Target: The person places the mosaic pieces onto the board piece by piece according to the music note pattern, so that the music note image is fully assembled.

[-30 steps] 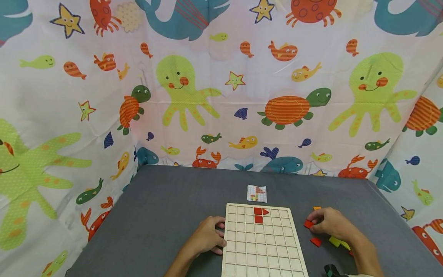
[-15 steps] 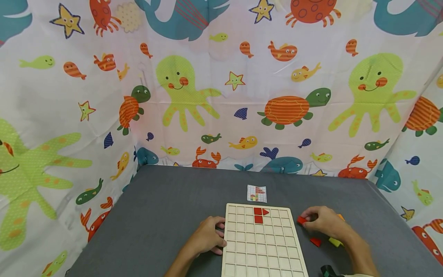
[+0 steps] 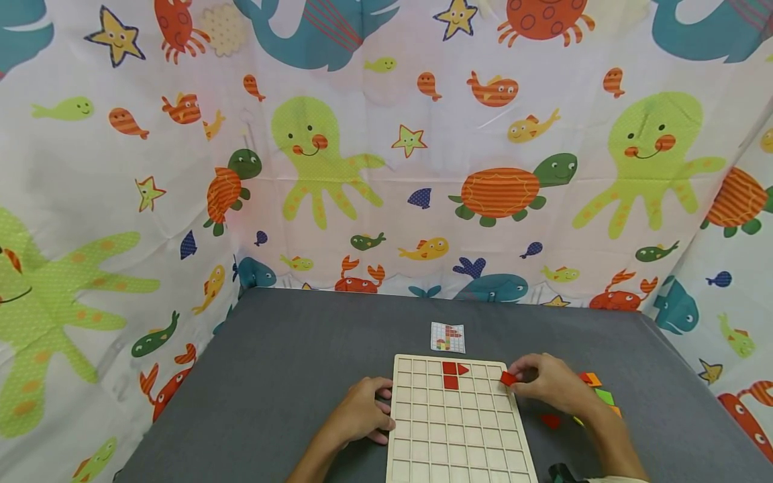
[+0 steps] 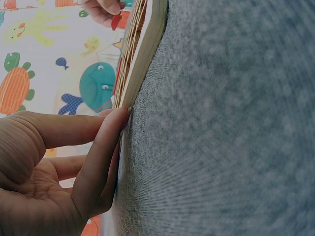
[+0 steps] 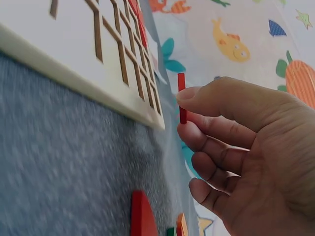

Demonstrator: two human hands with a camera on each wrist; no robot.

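A pale wooden grid board (image 3: 459,429) lies on the grey cloth. Two red square tiles (image 3: 450,382) and a red triangle tile (image 3: 463,369) sit in its upper cells. My left hand (image 3: 365,410) rests at the board's left edge, and in the left wrist view its fairly straight fingertips touch the rim. Thumb and index finger of my right hand (image 3: 552,382) pinch a flat red tile (image 3: 508,378) over the board's upper right corner. The right wrist view shows this red tile (image 5: 182,98) edge-on, raised above the cloth.
Loose orange, green and red tiles (image 3: 604,396) lie right of my right hand, partly behind the forearm. Another red tile (image 3: 550,421) lies between board and wrist. A small printed grid card (image 3: 448,337) lies beyond the board. A patterned curtain (image 3: 386,154) stands behind the table.
My right hand has carried the red tile left from the loose tiles to the board's upper right corner. The left hand has stayed at the board's edge.
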